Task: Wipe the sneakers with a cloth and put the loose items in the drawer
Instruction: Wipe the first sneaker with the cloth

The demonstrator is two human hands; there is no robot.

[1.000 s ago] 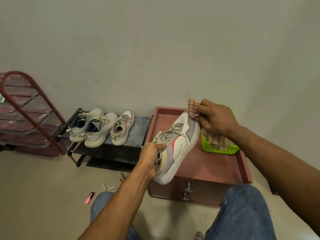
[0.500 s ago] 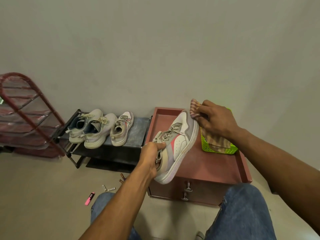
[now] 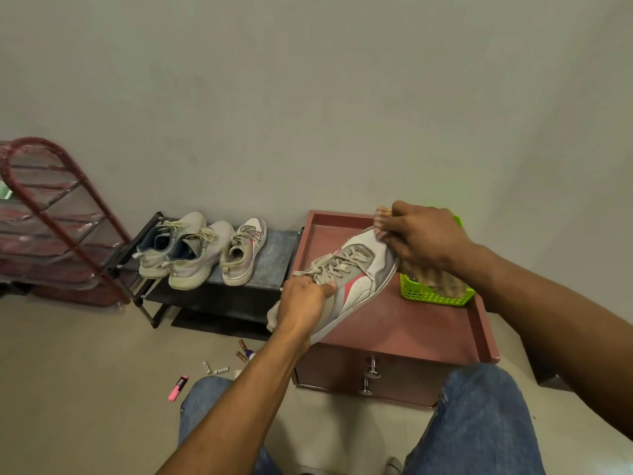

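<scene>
Head view: drawer unit (image 3: 394,330) at three o'clock serves as a workbench; left hand (image 3: 301,299) clamps the sneaker (image 3: 356,279) steady, tilted above it, so right hand (image 3: 424,238), gripping the checked cloth (image 3: 383,217), rubs its toe.

Cabinet top (image 3: 404,323): bare in front; basket (image 3: 431,296) blocks right rear.
Drawer knobs (image 3: 371,371): reachable between knees.
Floor left: batteries (image 3: 215,369), marker (image 3: 178,388) scattered beside rack (image 3: 219,296).
</scene>
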